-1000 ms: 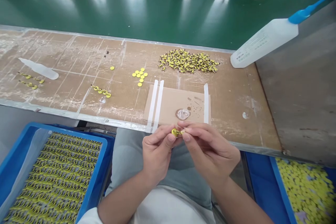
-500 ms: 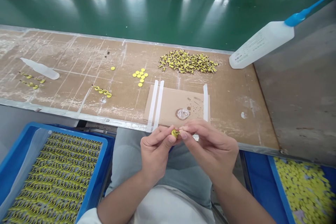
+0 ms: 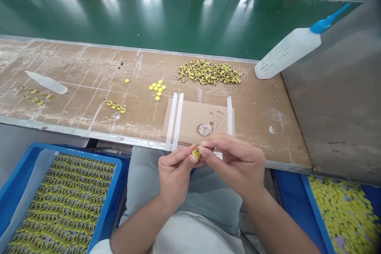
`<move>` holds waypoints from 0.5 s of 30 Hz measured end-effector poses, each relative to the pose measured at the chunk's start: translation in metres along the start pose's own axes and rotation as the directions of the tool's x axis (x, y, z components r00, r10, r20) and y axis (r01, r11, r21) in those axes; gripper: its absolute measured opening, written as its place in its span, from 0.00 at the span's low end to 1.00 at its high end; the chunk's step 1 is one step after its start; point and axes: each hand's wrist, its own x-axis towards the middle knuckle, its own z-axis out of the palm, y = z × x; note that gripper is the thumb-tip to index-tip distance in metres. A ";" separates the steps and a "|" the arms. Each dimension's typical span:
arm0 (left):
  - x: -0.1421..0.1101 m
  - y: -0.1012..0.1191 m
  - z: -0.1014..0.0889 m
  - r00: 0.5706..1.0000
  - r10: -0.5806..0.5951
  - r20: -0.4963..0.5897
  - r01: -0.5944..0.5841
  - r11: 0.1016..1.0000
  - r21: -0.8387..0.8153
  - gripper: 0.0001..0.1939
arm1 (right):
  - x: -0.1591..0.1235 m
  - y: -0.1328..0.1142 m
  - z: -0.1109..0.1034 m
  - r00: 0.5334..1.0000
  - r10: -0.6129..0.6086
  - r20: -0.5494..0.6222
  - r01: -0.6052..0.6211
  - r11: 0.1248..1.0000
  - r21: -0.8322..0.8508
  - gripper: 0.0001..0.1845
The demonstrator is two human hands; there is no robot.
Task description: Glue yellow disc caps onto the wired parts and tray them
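Observation:
In front of my lap, my left hand [image 3: 175,176] is closed, its thumb and fingertips pinching a small yellow disc [image 3: 195,153]. My right hand [image 3: 238,162] pinches at the disc's right side, its thumb and forefinger closed on a tiny piece mostly hidden by the fingertips. A dark mark or part shows against the disc. Just beyond the hands lies a taped cardboard sheet [image 3: 189,121] bearing a round whitish blob [image 3: 204,129]. Behind it is a heap of small yellow-and-black pieces [image 3: 210,72]. Several yellow discs [image 3: 157,87] lie to its left.
A white bottle with a blue nozzle [image 3: 287,53] leans at the right, near a metal panel [image 3: 336,99]. Rows of assembled pieces fill a blue crate [image 3: 119,166] at lower left; yellow discs [image 3: 342,214] fill another at lower right. A translucent tube [image 3: 46,82] lies far left.
The view has shifted slightly. Both hands stay together at the disc, and the right fingertips have moved a little over it, with the disc slightly turned.

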 end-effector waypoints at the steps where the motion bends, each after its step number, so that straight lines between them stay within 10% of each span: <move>1: 0.000 0.000 -0.001 1.000 -0.003 0.003 0.003 1.000 -0.002 0.07 | 0.000 0.000 -0.001 1.000 0.004 0.002 -0.004 1.000 0.001 0.08; 15: 0.000 0.000 -0.001 0.977 0.187 0.101 -0.196 0.977 0.088 0.06 | -0.008 -0.005 -0.005 0.976 0.216 -0.036 -0.212 0.973 0.096 0.08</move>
